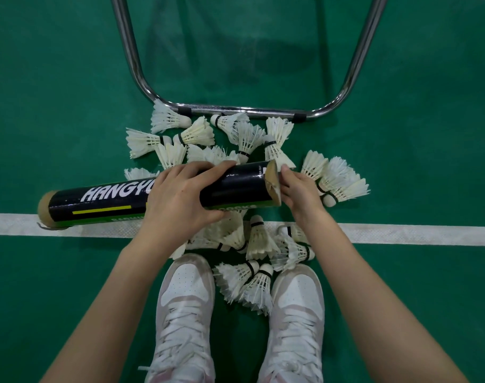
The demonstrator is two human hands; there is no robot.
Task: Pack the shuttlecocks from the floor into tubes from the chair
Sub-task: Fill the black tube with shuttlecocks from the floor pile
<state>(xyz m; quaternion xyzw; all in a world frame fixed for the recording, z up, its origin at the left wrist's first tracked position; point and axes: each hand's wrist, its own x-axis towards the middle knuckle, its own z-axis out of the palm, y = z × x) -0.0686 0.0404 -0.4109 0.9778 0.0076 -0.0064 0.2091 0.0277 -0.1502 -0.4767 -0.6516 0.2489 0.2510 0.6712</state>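
Sideways, left hand [180,200] grips tube [103,204], contents hidden.

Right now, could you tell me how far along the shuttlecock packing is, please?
Early stage. Done: one black tube has been picked up. In hand: the left hand grips the tube around its middle, held level, while the right hand works at its right end; whether anything is inside is hidden. Left: the shuttlecocks lie scattered on the green floor between the shoes and the chair frame.
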